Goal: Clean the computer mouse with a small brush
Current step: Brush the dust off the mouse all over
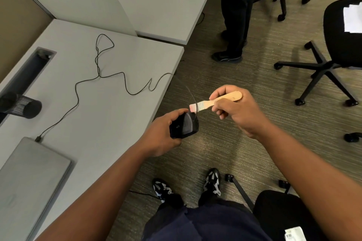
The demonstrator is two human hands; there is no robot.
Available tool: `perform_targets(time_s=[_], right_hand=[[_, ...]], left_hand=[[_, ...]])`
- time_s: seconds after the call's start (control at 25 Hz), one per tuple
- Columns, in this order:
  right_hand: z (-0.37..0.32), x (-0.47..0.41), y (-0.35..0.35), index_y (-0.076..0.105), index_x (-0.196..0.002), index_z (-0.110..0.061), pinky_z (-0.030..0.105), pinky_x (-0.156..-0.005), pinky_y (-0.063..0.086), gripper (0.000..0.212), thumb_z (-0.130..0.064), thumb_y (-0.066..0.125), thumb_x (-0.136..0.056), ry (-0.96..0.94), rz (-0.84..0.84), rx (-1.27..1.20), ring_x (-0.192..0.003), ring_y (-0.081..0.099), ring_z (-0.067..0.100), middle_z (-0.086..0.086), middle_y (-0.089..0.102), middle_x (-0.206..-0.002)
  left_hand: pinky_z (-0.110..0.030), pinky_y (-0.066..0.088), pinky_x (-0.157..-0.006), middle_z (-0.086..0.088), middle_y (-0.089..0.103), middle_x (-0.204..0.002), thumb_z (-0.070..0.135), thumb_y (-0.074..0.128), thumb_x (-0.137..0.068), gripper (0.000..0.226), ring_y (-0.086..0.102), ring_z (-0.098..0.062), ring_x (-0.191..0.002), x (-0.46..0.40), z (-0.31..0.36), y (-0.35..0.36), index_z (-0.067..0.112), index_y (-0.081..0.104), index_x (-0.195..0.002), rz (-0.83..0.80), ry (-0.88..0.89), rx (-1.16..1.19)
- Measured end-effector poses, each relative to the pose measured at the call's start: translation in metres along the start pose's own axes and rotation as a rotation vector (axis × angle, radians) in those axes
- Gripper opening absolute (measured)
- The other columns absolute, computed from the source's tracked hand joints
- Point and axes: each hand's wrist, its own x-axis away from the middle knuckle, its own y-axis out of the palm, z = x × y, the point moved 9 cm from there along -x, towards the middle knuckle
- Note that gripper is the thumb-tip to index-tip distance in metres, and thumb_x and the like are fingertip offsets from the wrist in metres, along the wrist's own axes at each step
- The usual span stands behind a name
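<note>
My left hand (162, 135) grips a black wired computer mouse (185, 126) in the air, just off the desk's right edge and above the carpet. My right hand (237, 111) pinches the wooden handle of a small brush (215, 100). The brush's pale bristles point left and touch the far end of the mouse, where the cord comes out. The mouse's thin black cord (125, 82) loops back across the desk to a closed grey laptop (29, 178).
The grey desk (117, 123) carries a black mesh cup (21, 104) lying at the left. A person's legs (235, 15) stand beyond the desk corner. Black office chairs (333, 49) stand at right, another (278, 213) beside my knees.
</note>
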Motion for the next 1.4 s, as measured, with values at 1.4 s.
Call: perform_targets(time_s=[1.4], right_hand=[[0.014,0.003,0.002,0.072,-0.069,-0.020,0.023,-0.046,0.043,0.020,-0.009,0.057,-0.077,0.022,0.031,-0.033,-0.054,0.057,0.013,0.006,0.067,-0.061]], left_hand=[[-0.025,0.055,-0.100,0.023,0.057,-0.137,0.010,0.092,-0.077,0.095,0.058,-0.004,-0.126,-0.003,-0.007,-0.001,0.037,0.047,-0.156,0.063,-0.033,0.034]])
